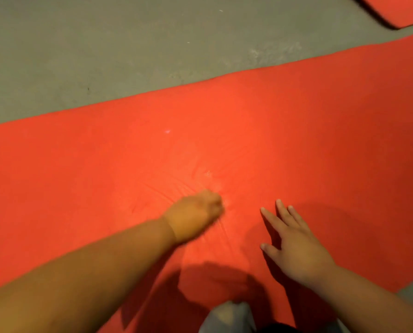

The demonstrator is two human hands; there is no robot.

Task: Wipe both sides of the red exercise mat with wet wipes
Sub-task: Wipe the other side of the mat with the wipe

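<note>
beyond the red mat (296, 131) lies grey floor (80, 49) (another mat (404, 10) top right).

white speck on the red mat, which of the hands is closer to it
Left. The left hand, fisted on the mat, lies below the white speck; the right hand rests flat farther off, to its lower right.

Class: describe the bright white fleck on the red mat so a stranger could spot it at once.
Start with the long red exercise mat crossing the grey concrete floor. Beyond the left hand, near mid-mat, lies a small bright white fleck. Unlike the fainter whitish smudge by the knuckles, it is crisp and farther away.
</note>
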